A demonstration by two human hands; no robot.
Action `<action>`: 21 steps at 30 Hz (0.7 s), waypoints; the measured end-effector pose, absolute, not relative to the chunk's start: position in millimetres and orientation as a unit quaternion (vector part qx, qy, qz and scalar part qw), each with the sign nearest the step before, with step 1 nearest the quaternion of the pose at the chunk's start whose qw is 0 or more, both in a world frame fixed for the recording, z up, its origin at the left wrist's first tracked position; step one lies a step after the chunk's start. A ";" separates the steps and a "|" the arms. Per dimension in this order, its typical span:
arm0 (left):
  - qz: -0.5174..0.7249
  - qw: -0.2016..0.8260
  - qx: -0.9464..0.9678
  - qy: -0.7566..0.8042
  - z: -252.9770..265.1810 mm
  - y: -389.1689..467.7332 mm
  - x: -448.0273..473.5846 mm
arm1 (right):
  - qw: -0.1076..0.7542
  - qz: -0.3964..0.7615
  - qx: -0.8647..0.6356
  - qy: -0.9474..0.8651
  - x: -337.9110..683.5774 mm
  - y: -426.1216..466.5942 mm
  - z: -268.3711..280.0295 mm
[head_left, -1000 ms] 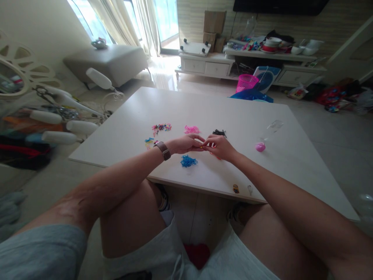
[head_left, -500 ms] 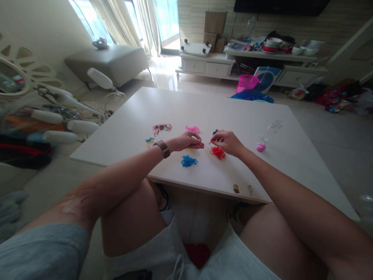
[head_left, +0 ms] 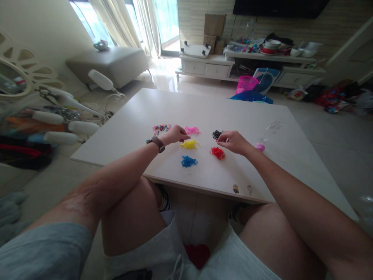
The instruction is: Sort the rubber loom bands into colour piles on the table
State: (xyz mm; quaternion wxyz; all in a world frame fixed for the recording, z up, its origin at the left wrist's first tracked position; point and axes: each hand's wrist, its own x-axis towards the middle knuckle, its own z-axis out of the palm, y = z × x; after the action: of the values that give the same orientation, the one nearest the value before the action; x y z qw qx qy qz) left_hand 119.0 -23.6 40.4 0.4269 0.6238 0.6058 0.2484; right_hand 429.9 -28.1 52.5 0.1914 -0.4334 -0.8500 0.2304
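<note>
Small piles of loom bands lie on the white table (head_left: 250, 112). My left hand (head_left: 175, 134), with a brown-strapped watch on its wrist, hovers over the left edge of the yellow bands (head_left: 189, 144), close to the pink bands (head_left: 192, 130). Its fingertips are pressed together; anything between them is too small to make out. My right hand (head_left: 233, 141) pinches a red loom band (head_left: 218, 140) between thumb and finger. It is above the red bands (head_left: 217, 153), beside the black bands (head_left: 217, 134). Blue bands (head_left: 189, 161) lie nearest the table's front edge.
Mixed multicoloured pieces (head_left: 162, 127) lie behind my left wrist. At right are a clear plastic container (head_left: 274, 126) and a pink object (head_left: 260, 147), partly behind my right forearm. A minion figure (head_left: 235, 188) and a small pale charm (head_left: 250, 189) sit by the front edge.
My left hand has moved left, uncovering the yellow pile. My right hand has shifted slightly right with the red loom band, so the hands are farther apart.
</note>
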 end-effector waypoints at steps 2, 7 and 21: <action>0.230 0.413 0.640 0.606 38.6 -22.3 114.9 | 0.187 0.232 -0.434 -0.850 429.8 -28.1 52.2; 0.168 0.414 0.663 0.600 34.3 -20.4 109.3 | 0.187 0.238 -0.434 -0.848 431.4 -27.8 50.9; 0.197 0.403 0.650 0.613 36.5 -18.7 108.0 | 0.100 0.287 -0.451 -0.839 443.8 -24.4 52.9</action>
State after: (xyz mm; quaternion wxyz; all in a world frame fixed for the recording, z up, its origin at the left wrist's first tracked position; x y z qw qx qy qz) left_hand 108.0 -18.7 36.5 0.4031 0.6505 0.6128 0.1972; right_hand 443.8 -24.4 52.9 0.1003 -0.4508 -0.8393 0.2868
